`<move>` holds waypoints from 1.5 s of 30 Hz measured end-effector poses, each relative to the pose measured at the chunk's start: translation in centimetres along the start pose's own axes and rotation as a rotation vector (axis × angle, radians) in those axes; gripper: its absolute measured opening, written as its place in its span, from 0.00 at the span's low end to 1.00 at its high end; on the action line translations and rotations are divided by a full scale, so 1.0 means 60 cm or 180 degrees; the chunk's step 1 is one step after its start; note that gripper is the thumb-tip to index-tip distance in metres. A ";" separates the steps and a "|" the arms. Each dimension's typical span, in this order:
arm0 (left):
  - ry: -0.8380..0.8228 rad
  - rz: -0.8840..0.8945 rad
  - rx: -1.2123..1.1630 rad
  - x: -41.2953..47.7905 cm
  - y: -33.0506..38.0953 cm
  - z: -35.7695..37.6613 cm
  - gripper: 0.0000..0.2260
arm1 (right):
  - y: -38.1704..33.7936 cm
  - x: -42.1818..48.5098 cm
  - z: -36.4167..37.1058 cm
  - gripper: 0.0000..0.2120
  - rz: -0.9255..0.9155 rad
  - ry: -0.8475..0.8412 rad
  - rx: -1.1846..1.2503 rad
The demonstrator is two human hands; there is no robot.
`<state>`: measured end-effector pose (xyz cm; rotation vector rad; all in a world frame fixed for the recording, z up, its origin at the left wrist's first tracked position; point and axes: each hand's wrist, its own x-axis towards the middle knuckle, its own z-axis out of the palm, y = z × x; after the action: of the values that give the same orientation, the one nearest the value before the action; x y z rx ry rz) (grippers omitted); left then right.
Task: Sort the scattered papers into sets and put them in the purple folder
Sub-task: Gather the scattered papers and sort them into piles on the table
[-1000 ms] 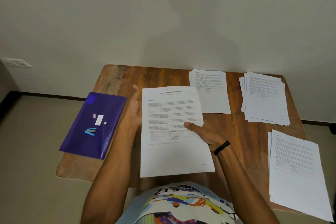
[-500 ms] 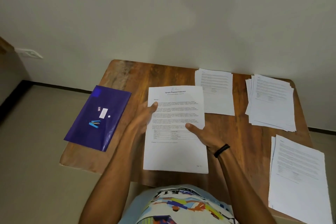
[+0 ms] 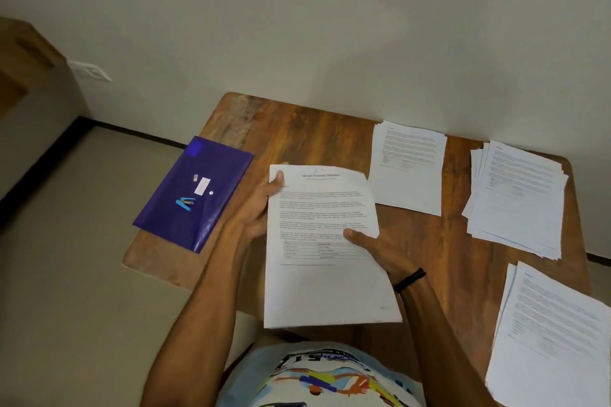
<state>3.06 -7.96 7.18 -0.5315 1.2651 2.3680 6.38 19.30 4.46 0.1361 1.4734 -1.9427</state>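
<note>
I find bare table (image 3: 297, 135) passable at the far left corner and between the purple folder (image 3: 215, 175) and my held sheets (image 3: 327, 287). Obstructions: far-edge stack (image 3: 408, 168), far-right-corner stack (image 3: 519, 198), right-edge stack (image 3: 555, 334), stapler (image 3: 185, 203) on the folder.

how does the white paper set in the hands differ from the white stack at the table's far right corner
The held white paper set is gripped by the left hand and right hand; the far-right white stack lies on the wooden table. The held set looks squared; the far-right stack is fanned. Both: printed sheets.
</note>
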 end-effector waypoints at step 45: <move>0.0628 0.1173 0.1821 -0.018 0.026 0.081 0.11 | -0.213 0.015 -0.055 0.10 -0.1738 0.1182 -0.1400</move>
<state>2.50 -4.83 11.33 -0.3737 2.1865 2.0953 -2.67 23.37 13.25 -0.1255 2.3448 -2.0075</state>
